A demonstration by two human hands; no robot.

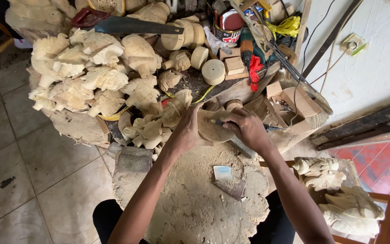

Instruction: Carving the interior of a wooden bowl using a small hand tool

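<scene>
My left hand (187,131) grips a pale, rounded wooden piece (211,129) and steadies it over a sawdust-covered stump (195,203). My right hand (248,128) is closed around a thin carving tool (274,128), whose tip rests on the top of the wooden piece. Both hands meet at the piece, just in front of a heap of carved figures.
A pile of pale carved wooden figures (86,77) fills the left of the bench. A handsaw (127,26) lies on top at the back. Round wooden blanks (213,71), cardboard boxes (294,99) and tools crowd the right. More carvings (339,199) rest on a stool at lower right.
</scene>
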